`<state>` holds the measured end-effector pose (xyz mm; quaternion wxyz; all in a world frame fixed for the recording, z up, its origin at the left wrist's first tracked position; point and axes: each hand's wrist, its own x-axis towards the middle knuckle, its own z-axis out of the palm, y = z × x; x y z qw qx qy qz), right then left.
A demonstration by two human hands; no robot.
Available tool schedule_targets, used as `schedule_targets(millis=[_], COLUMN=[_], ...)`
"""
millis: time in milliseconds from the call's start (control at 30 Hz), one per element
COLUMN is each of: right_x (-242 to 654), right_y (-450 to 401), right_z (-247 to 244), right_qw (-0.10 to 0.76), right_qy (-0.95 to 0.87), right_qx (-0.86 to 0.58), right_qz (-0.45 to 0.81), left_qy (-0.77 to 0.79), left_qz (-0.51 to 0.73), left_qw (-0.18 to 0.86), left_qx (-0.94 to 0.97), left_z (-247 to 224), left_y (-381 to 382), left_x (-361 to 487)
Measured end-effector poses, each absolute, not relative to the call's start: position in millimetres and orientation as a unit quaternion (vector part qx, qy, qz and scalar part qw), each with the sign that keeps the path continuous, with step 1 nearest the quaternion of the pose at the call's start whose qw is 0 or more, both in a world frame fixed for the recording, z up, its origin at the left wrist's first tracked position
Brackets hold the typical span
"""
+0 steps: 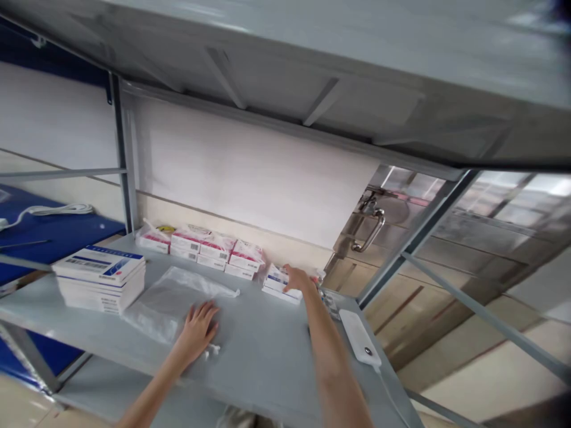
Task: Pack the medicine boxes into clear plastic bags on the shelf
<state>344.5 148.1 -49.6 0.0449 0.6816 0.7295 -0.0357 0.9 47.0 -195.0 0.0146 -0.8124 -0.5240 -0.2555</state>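
Note:
My left hand (199, 329) lies palm down on the grey metal shelf (256, 351), fingers extended and holding nothing. Its fingertips are beside a clear plastic bag (169, 300) spread flat, and small white bits (213, 351) lie by the thumb. At the back right, my right hand (300, 278) reaches over a small stack of white and blue boxes (280, 291). Thumb and fingers straddle the upper box; the far fingers are partly hidden.
A stack of white and blue boxes (100, 279) stands at the left. Pink and white boxes (214, 249) in plastic line the back. A white power strip (359, 336) with a cable lies at the right edge. Upright posts and an upper shelf (285, 71) frame the space.

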Motion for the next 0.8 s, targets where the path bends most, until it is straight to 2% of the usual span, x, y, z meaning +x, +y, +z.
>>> schedule_targets(millis=[300, 467, 600, 733, 800], right_x=[342.7, 335.5, 326.6, 308.2, 299.0], right_y=[197.2, 184.1, 156.3, 129.1, 123.5], right_z=[-73.1, -86.2, -104.4, -141.0, -158.0], right_qw=[-0.024, -0.061, -0.143, -0.277, -0.29], right_qy=[0.762, 0.783, 0.731, 0.51, 0.434], right_qx=[0.646, 0.609, 0.636, 0.802, 0.852], right_qz=[0.024, 0.11, 0.202, 0.141, 0.052], left_qy=[-0.498, -0.497, -0.503, -0.512, -0.516], left_qz=[-0.278, -0.275, -0.269, -0.26, -0.258], left_qw=[0.032, 0.029, 0.026, 0.014, 0.01], left_qx=[-0.821, -0.822, -0.821, -0.818, -0.817], left_z=[-200.3, -200.6, -197.5, -192.5, -190.5], left_y=[49.7, 50.0, 49.6, 48.1, 47.3], left_x=[-2.0, -1.9, -1.0, -0.4, -0.1])
